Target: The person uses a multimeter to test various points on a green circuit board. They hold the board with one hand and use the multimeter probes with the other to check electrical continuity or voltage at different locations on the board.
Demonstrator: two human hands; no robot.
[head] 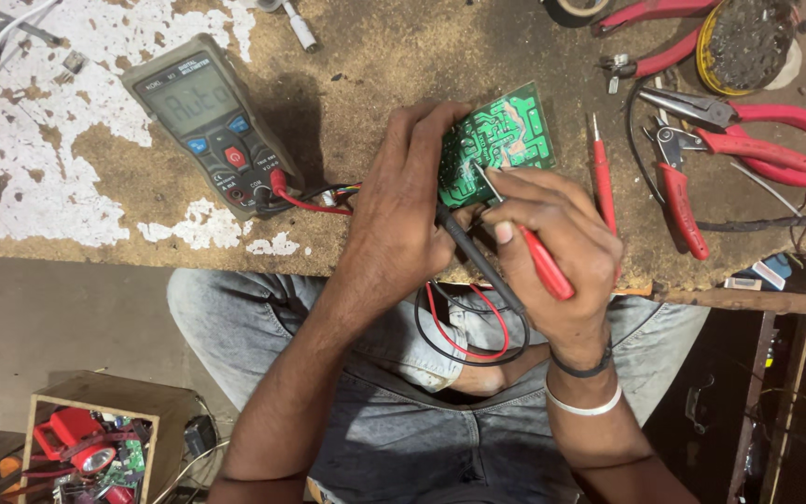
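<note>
Your multimeter (215,121) lay toward the workbench's (375,56) left side, leads trailing over the front edge. Your left hand (403,201) was clamped on the green circuit board (496,140) near that front edge, the black probe (478,261) crossing beneath. Your right hand (552,243) pinched the red probe (538,257), its tip on the board. A slipped tip could have bridged neighbouring tracks, and the loose pliers (739,131) lay close to your right.

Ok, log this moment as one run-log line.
left hand: holds green circuit board | right hand: grips red probe, black probe, tips on board | multimeter: on bench, leads plugged
</note>
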